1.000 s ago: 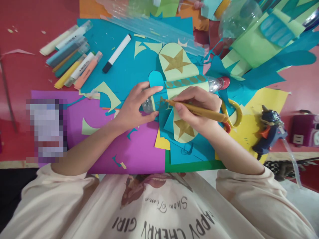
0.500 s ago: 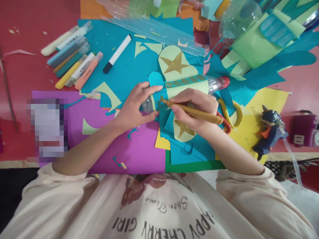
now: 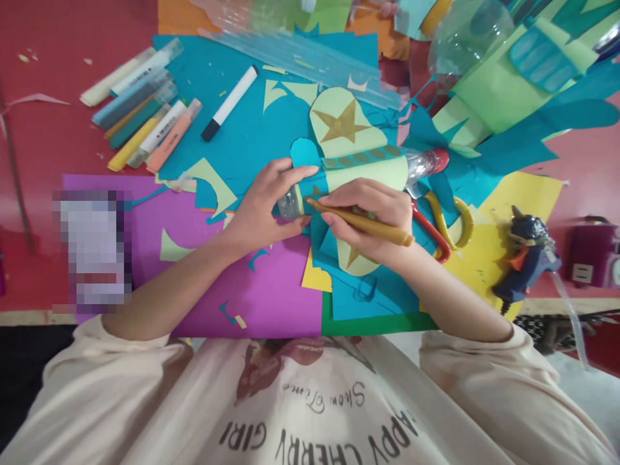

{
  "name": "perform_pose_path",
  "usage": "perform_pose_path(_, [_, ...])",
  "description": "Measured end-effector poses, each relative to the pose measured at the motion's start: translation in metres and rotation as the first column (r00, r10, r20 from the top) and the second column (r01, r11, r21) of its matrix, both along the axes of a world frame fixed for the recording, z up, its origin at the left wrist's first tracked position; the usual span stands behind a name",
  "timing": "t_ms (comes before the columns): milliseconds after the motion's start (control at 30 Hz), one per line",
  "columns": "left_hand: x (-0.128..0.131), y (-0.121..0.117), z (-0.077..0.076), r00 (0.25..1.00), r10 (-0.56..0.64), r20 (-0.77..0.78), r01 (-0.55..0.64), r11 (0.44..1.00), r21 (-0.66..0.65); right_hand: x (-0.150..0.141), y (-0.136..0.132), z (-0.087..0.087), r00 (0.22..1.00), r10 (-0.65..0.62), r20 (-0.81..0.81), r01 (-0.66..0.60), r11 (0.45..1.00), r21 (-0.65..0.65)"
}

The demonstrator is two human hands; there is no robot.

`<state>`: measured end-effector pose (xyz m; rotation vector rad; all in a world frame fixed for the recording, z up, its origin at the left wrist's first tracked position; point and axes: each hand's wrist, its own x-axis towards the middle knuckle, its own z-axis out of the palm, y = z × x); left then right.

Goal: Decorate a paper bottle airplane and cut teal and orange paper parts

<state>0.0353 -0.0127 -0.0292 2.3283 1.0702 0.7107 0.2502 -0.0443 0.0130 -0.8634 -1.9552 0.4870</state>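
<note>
So the red surface [image 3: 39,142] is kind of a mess, with a big blue sheet [image 3: 256,135] and a purple sheet [image 3: 271,290] spread over it. My paper-wrapped bottle [image 3: 365,174] is lying on its side on the blue. My left fingers [image 3: 296,175] make a wide C gripping its base end, index on the far side, thumb on the near. My right fingers [image 3: 356,190] are pinched on a mustard marker [image 3: 380,230], tip right at the bottle's blue band [image 3: 307,187]. Scissors handles [image 3: 469,223] sit just past that hand, near the red cap [image 3: 440,159].
</note>
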Motion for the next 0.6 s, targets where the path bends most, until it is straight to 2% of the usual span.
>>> perform_pose_path(167, [-0.0007,0.0002,-0.0018,0.998,-0.052,0.041,0.048,0.995,0.090,-0.0005,-0.0018,0.0014,1.000,-0.001,-0.010,0.001,0.999,-0.034])
perform_pose_path(600, [-0.0002,0.0008,-0.0014,0.993,-0.079,0.087,0.069,0.991,0.115,-0.0008,-0.0020,-0.0013,0.998,-0.029,-0.061,0.027,0.999,-0.026])
